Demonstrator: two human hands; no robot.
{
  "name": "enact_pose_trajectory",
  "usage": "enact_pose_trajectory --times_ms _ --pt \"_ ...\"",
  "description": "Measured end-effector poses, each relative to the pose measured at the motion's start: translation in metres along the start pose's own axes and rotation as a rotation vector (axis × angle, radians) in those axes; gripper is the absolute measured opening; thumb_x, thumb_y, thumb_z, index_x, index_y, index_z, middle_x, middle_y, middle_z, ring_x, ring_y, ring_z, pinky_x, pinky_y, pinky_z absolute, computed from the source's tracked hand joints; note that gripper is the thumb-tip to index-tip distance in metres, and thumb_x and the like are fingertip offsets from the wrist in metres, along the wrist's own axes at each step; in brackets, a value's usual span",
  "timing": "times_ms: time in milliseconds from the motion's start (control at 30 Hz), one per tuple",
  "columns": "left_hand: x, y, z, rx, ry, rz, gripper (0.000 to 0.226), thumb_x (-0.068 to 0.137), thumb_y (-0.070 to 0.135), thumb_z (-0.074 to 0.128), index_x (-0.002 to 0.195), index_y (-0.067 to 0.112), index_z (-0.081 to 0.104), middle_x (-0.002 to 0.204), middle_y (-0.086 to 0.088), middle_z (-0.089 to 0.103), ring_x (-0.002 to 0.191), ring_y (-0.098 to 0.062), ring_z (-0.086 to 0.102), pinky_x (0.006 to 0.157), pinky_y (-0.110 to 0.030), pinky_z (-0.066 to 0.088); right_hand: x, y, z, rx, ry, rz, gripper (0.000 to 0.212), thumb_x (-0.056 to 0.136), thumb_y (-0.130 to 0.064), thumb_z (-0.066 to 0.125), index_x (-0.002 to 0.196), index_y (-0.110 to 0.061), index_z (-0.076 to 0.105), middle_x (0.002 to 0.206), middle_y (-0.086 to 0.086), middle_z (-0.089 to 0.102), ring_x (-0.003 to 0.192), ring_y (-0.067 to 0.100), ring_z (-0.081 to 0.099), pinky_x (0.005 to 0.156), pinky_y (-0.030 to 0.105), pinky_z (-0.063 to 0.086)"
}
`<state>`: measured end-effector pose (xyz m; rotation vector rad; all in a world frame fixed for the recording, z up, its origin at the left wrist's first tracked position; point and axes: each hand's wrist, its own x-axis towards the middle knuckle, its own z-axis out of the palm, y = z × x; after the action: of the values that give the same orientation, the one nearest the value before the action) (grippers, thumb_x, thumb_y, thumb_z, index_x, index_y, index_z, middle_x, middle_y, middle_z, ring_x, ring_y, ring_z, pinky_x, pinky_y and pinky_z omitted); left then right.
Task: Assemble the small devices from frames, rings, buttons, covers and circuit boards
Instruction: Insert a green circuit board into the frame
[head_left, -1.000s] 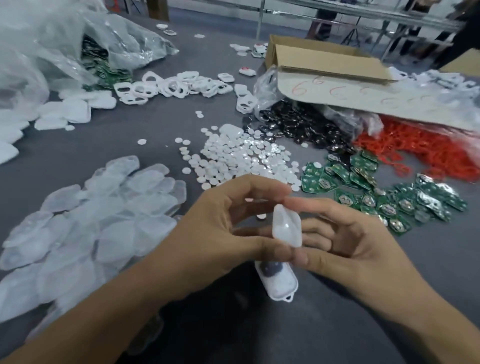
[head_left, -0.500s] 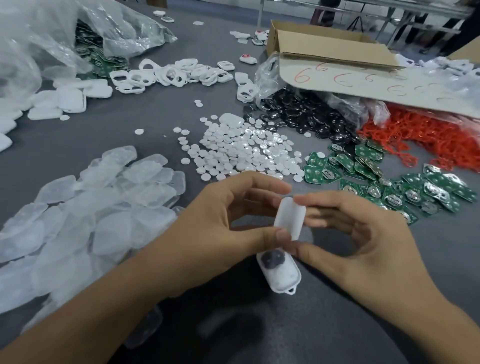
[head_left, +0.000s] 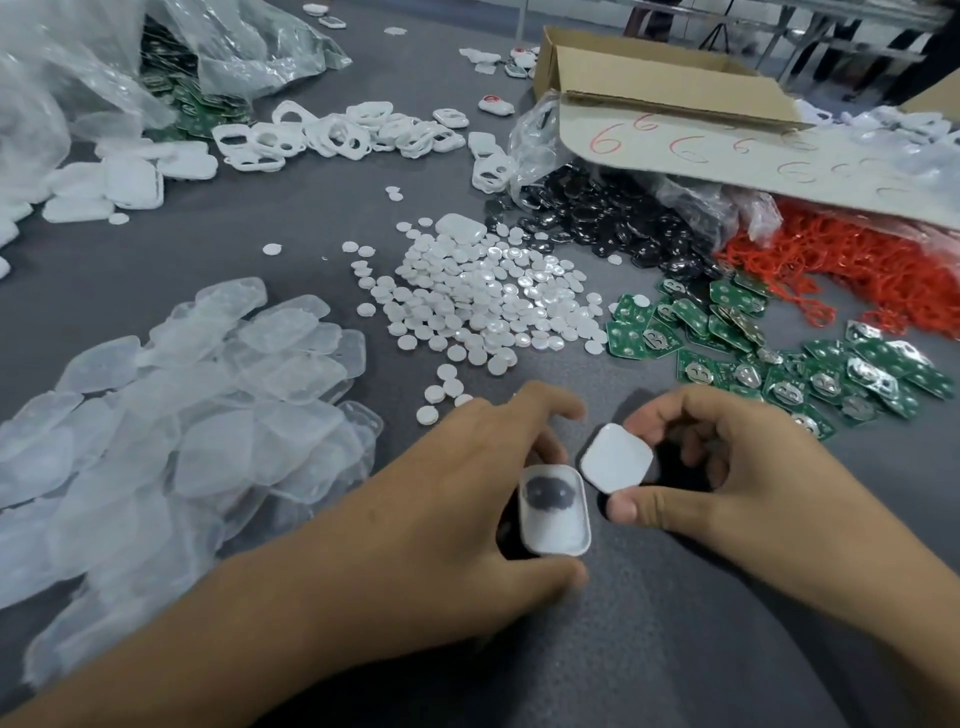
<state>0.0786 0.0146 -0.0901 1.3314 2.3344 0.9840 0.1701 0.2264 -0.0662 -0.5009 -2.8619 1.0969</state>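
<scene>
On the grey tabletop (head_left: 322, 228): white buttons (head_left: 478, 301) at its middle, frosted clear covers (head_left: 208, 405) toward the left edge, green circuit boards (head_left: 727, 332) and red rings (head_left: 841, 260) toward the right edge. Near the front edge, a white shell (head_left: 555, 530) bears a dark grey blotch, beside a plain white cap (head_left: 616, 458).

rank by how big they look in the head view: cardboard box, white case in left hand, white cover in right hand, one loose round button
1. cardboard box
2. white case in the left hand
3. white cover in the right hand, only slightly smaller; near tie
4. loose round button
</scene>
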Motion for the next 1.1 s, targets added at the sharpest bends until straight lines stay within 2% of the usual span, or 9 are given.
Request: enact_pose_trajectory --times_ms 200,300,367,567,700,833,900,1000,1100 --pt "-0.001 -0.003 -0.002 -0.104 0.016 -0.001 0.073 0.081 0.035 0.077 0.138 0.051 0.034 0.121 0.028 0.051 0.118 0.006 0.051 0.095 -0.010 0.040 -0.007 0.001 -0.010 -0.191 -0.036 -0.026 0.075 0.034 -0.083 0.075 0.091 -0.037 0.060 0.087 -0.019 0.061 0.083 -0.002 0.053 0.057 0.023 0.037" --pt "0.000 -0.004 -0.002 -0.098 0.024 -0.002 0.074 0.079 0.035 0.079 0.138 0.050 0.035 0.120 0.027 0.052 0.118 0.003 0.052 0.094 -0.013 0.043 -0.009 0.000 -0.013 -0.227 -0.120 -0.177 0.064 0.061 -0.059 0.082 0.119 -0.051 0.056 0.109 -0.030 0.058 0.091 -0.009 0.057 0.065 0.011 0.043" --pt "0.001 -0.005 -0.003 -0.100 0.027 -0.004 0.076 0.078 0.036 0.081 0.137 0.050 0.037 0.119 0.027 0.052 0.117 0.003 0.053 0.093 -0.013 0.044 -0.009 0.001 -0.013 -0.244 -0.134 -0.236 0.050 0.070 -0.043 0.085 0.114 -0.050 0.062 0.108 -0.026 0.062 0.092 -0.005 0.060 0.069 0.008 0.043" --pt "0.002 -0.008 -0.002 -0.151 0.033 -0.003 0.081 0.075 0.035 0.087 0.140 0.045 0.039 0.117 0.027 0.052 0.121 0.002 0.053 0.095 -0.016 0.048 -0.011 0.004 -0.014 -0.254 -0.073 -0.138 0.068 0.047 -0.098 0.059 0.096 -0.051 0.052 0.086 -0.021 0.061 0.072 0.002 0.059 0.063 0.019 0.046" --pt "0.001 -0.009 -0.001 -0.187 0.042 0.008 0.075 0.079 0.031 0.083 0.140 0.046 0.040 0.117 0.025 0.052 0.122 0.001 0.054 0.097 -0.019 0.051 -0.012 0.004 -0.017 -0.299 -0.123 -0.253 0.057 0.076 -0.072 0.063 0.129 -0.057 0.049 0.102 -0.022 0.055 0.088 0.001 0.058 0.064 0.013 0.043" --pt "0.000 -0.010 0.000 -0.169 0.048 0.014 0.076 0.077 0.041 0.083 0.138 0.049 0.039 0.118 0.026 0.052 0.120 0.001 0.054 0.094 -0.017 0.050 -0.009 0.007 -0.018 -0.278 -0.129 -0.268 0.051 0.074 -0.078 0.062 0.119 -0.055 0.058 0.105 -0.022 0.057 0.092 0.002 0.059 0.067 0.019 0.046" --pt "0.000 -0.010 -0.001 -0.129 0.061 0.027 0.076 0.075 0.057 0.080 0.138 0.052 0.037 0.120 0.029 0.050 0.117 0.003 0.054 0.087 -0.016 0.051 -0.003 0.018 -0.024 -0.215 0.070 -0.183 0.054 0.072 -0.082 0.060 0.116 -0.051 0.064 0.102 -0.019 0.060 0.093 0.003 0.060 0.071 0.017 0.046" --pt "0.005 -0.006 0.003 -0.072 0.115 0.019 0.069 0.078 0.072 0.068 0.137 0.057 0.036 0.120 0.031 0.048 0.110 0.009 0.051 0.075 -0.011 0.046 0.008 0.036 -0.033 -0.373 0.266 0.055 0.060 0.076 -0.064 0.068 0.124 -0.029 0.069 0.112 -0.001 0.055 0.112 0.023 0.055 0.095 0.038 0.045" --pt "0.014 0.000 0.010 -0.092 0.186 0.005 0.055 0.084 0.066 0.064 0.133 0.052 0.043 0.116 0.029 0.050 0.106 0.015 0.048 0.076 -0.006 0.041 0.011 0.038 -0.029 -0.361 0.271 0.130 0.037 0.081 -0.035 0.081 0.115 -0.024 0.072 0.098 -0.006 0.053 0.092 0.020 0.058 0.082 0.034 0.042"
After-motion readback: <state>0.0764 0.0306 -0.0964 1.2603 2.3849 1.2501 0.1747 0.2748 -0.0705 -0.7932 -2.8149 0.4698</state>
